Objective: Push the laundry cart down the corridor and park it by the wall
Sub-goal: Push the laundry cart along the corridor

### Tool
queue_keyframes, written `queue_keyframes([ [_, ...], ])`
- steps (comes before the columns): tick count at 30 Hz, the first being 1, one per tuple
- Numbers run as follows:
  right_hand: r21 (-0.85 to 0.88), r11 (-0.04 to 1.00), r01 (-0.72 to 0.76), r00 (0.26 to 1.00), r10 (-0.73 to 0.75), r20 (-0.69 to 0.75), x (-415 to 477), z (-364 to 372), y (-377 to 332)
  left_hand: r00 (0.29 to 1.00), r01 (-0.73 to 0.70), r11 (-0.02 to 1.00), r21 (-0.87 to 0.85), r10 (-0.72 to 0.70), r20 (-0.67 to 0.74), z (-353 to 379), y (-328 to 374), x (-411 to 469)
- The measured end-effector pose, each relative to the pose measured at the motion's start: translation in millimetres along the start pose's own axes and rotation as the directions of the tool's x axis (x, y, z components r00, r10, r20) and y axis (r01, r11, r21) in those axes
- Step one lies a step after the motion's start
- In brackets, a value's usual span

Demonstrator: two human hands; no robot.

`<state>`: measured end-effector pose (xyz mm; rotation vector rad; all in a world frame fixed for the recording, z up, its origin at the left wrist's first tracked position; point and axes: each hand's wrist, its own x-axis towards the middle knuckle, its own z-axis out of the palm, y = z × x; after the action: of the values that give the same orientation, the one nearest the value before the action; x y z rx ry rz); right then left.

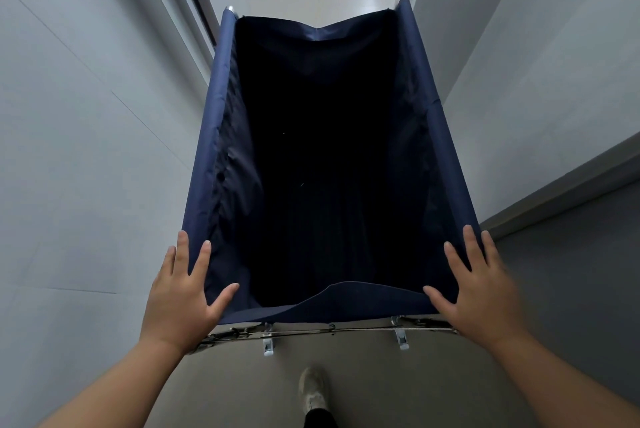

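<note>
I am looking down into the laundry cart, a deep navy fabric bag hanging from a metal frame. Its side rims are running away from me as smooth fabric-covered tubes, ending in silver caps at the cart's far corners. The near fabric edge is sagging in a curve, and below it a thin metal rail with clips is showing. The cart's inside is so dark that I cannot tell what lies at the bottom.

My left hand is lying flat on the cart's near left corner, fingers straight and spread, gripping nothing. My right hand is doing the same on the near right corner.

The cart is standing between the left wall and the right wall, near both. My shoe is showing just behind the cart.
</note>
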<state>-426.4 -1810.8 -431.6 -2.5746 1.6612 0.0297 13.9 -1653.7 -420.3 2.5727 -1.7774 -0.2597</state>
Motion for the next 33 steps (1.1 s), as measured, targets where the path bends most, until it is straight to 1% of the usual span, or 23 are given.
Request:
queue_keyframes([
  [17, -0.026, 1.0, -0.005, 1.0, 0.005, 0.002, 83, -3, -5, 1.0, -0.018, 1.0, 0.009, 0.018, 0.01, -14, -10, 84],
  [33, -0.037, 0.999, -0.018, 1.0, 0.018, 0.004, 143, -18, -18, 1.0, -0.017, 1.0, 0.005, 0.017, -0.005, -21, -21, 145],
])
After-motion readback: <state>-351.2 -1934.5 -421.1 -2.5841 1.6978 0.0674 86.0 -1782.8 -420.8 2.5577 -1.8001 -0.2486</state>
